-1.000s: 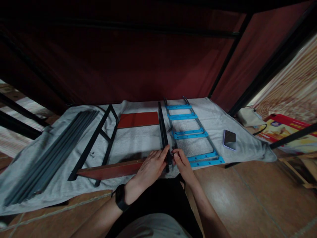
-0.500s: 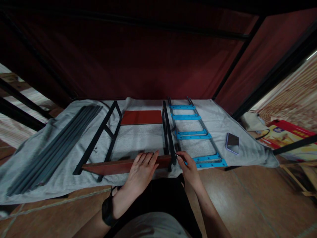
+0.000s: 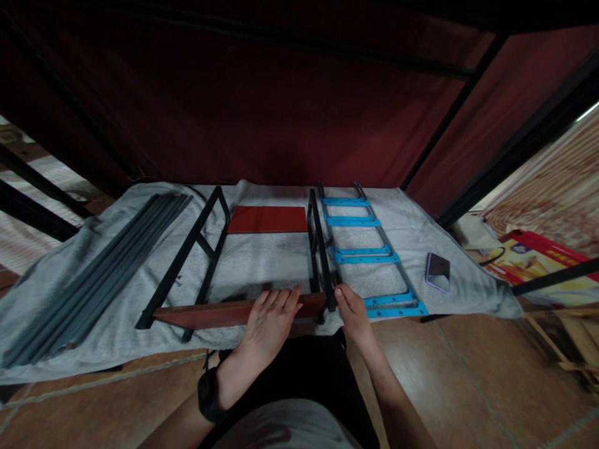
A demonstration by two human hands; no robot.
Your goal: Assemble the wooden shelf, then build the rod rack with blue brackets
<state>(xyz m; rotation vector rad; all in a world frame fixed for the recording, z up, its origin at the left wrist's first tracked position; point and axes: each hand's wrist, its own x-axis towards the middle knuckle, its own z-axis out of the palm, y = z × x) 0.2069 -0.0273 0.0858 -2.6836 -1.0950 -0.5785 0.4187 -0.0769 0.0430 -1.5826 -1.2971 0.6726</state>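
Observation:
My left hand (image 3: 269, 321) lies over the near red-brown board (image 3: 206, 313), fingers curled on its top edge close to its right end. My right hand (image 3: 352, 312) pinches something small against the near end of the right black metal side frame (image 3: 318, 249), where the board meets it; what it pinches is too small to tell. A left black side frame (image 3: 187, 255) holds the board's other end. A second red-brown board (image 3: 266, 219) spans the two frames at the far end. All rests on a grey cloth (image 3: 262, 265).
A blue-runged frame (image 3: 365, 252) lies right of the black frame, with a phone (image 3: 438, 272) beyond it. Several grey rails (image 3: 88, 274) lie at the cloth's left. Dark red panels and black bars (image 3: 449, 118) rise behind. A red box (image 3: 538, 259) sits at right on the tiled floor.
My left hand slid from the frame's corner leftwards onto the near board's edge. My right hand stayed at the corner. The view shifted slightly.

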